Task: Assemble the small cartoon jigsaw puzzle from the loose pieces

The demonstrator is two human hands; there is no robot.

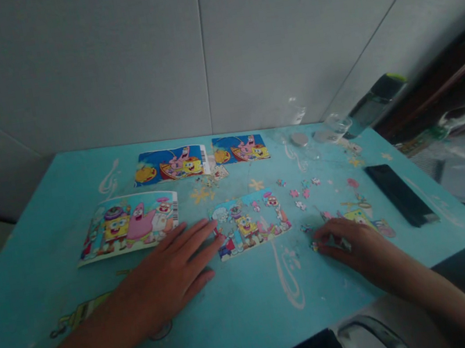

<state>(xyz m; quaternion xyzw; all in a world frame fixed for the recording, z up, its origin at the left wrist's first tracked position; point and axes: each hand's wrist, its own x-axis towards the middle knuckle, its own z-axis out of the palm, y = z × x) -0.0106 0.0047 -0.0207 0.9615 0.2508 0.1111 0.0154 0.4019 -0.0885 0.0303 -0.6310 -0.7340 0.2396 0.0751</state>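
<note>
A partly assembled jigsaw puzzle [247, 227] with cartoon figures lies flat on the blue table; a gap shows in its right half. My left hand [184, 261] rests palm down, fingers spread, its fingertips at the puzzle's left edge. To the puzzle's right, my right hand [349, 241] has thumb and fingers pinched on a small puzzle piece [314, 246] close to the tabletop. Several loose pieces [300, 205] lie between the puzzle and that hand. Left of the puzzle is a picture card [134, 225] with the same figures, partly behind my left fingers.
Towards the wall lie a blue picture card [169, 165] and a matching blue puzzle [241, 149]. A black phone [399, 194] is at the right. Behind it a dark bottle [374, 104] stands near a round lid [299, 139]. The grey wall [130, 60] borders the table's far edge.
</note>
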